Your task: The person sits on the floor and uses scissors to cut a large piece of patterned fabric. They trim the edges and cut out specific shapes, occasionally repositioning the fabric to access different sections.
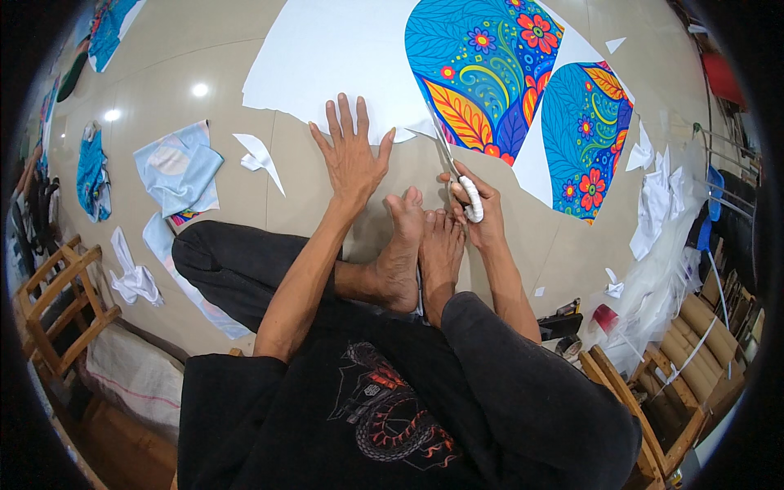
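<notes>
A large sheet of white fabric (327,61) printed with blue, flowery panels lies on the floor in front of my feet. My left hand (353,151) rests flat with spread fingers on its near white edge. In my right hand (476,200) is a pair of scissors (448,145) with white-wrapped handles. Their blades are apart at the fabric's edge, beside the larger printed panel (482,73). To the right of that is a smaller printed panel (584,139), with a white strip between the two.
White scraps (258,159) lie on the tiled floor at left, near a crumpled pale-blue cloth (175,163) and a blue printed bundle (92,175). A wooden frame (61,306) stands at far left. Clear plastic (653,286), cardboard rolls (698,335) and a metal rack (727,171) crowd the right.
</notes>
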The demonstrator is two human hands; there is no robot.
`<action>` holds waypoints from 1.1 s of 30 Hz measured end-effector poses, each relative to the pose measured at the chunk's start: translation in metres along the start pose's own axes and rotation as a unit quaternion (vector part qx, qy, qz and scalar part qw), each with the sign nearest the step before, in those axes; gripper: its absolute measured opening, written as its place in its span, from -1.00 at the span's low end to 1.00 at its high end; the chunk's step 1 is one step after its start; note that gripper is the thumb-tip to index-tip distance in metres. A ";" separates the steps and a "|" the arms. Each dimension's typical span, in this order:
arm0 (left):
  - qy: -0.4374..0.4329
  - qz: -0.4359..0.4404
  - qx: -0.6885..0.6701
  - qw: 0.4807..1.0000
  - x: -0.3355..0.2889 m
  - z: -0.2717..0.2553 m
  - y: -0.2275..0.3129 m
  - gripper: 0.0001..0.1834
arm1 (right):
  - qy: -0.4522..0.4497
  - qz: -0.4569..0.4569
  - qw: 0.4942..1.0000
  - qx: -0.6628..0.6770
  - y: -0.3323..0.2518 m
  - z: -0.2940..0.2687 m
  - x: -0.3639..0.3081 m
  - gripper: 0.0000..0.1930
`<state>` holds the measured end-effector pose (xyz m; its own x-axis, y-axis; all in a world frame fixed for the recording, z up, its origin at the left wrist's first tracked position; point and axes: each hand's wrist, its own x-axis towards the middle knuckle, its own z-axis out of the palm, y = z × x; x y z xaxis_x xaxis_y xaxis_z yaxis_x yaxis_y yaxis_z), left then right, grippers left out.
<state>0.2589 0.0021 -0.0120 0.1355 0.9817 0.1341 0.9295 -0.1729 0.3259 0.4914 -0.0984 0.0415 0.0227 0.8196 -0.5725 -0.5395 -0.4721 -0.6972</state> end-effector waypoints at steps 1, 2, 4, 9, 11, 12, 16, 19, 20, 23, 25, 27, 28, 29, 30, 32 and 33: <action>-0.003 -0.002 0.001 1.000 0.000 0.000 0.000 -0.11 | 0.000 0.000 1.000 0.001 -0.001 0.001 0.002 -0.46; -0.005 -0.002 0.002 1.000 0.000 0.000 0.000 -0.11 | -0.007 -0.002 1.000 0.005 -0.001 0.001 0.004 -0.46; -0.008 -0.001 0.005 1.000 0.001 0.000 0.000 -0.11 | -0.018 -0.006 1.000 0.014 0.000 -0.002 0.007 -0.45; -0.004 -0.002 0.003 1.000 0.000 0.001 0.000 -0.11 | -0.004 0.007 0.999 -0.033 -0.005 -0.001 0.012 -0.45; -0.008 -0.005 0.002 1.000 0.001 0.000 0.000 -0.11 | 0.004 0.017 0.998 -0.053 -0.008 0.001 0.012 -0.46; -0.011 -0.006 -0.001 1.000 0.001 -0.001 0.000 -0.11 | 0.007 0.020 0.998 -0.060 -0.009 0.002 0.011 -0.46; -0.007 0.002 -0.006 1.000 0.002 0.000 0.001 -0.12 | -0.012 0.000 0.998 -0.062 -0.007 -0.006 0.017 -0.45; 0.014 0.001 -0.004 1.000 -0.001 0.002 -0.002 -0.11 | -0.024 0.004 0.999 -0.033 -0.019 0.006 0.029 -0.43; 0.010 0.001 -0.004 1.000 0.000 0.001 -0.002 -0.11 | -0.023 0.002 0.999 -0.036 -0.022 0.009 0.032 -0.43; 0.000 0.000 -0.004 1.000 0.001 -0.002 0.000 -0.11 | -0.019 0.002 0.999 -0.045 -0.025 0.015 0.039 -0.44; -0.002 -0.002 -0.005 1.000 0.002 -0.003 0.000 -0.11 | -0.014 0.008 0.999 -0.051 -0.026 0.018 0.042 -0.44; 0.000 -0.002 -0.010 1.000 0.002 -0.003 0.000 -0.11 | 0.001 0.003 0.997 -0.079 -0.022 0.022 0.042 -0.45; 0.001 -0.001 -0.013 1.000 0.002 -0.004 0.001 -0.11 | 0.009 0.001 0.996 -0.093 -0.021 0.024 0.042 -0.45; 0.000 -0.001 -0.013 1.000 0.002 -0.003 0.000 -0.11 | 0.009 -0.001 0.996 -0.091 -0.020 0.025 0.042 -0.45; -0.001 -0.001 -0.013 1.000 0.002 -0.003 0.000 -0.11 | 0.009 -0.003 0.996 -0.089 -0.019 0.025 0.042 -0.45; -0.002 -0.002 -0.014 1.000 0.002 -0.004 0.000 -0.11 | 0.001 -0.005 0.998 -0.065 -0.020 0.028 0.044 -0.44; -0.002 -0.003 -0.014 1.000 0.002 -0.004 0.000 -0.11 | -0.007 -0.005 0.999 -0.043 -0.023 0.032 0.047 -0.44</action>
<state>0.2575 0.0036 -0.0083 0.1318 0.9830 0.1279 0.9200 -0.1694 0.3535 0.4782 -0.0388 0.0443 0.0150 0.8288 -0.5593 -0.4643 -0.4897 -0.7380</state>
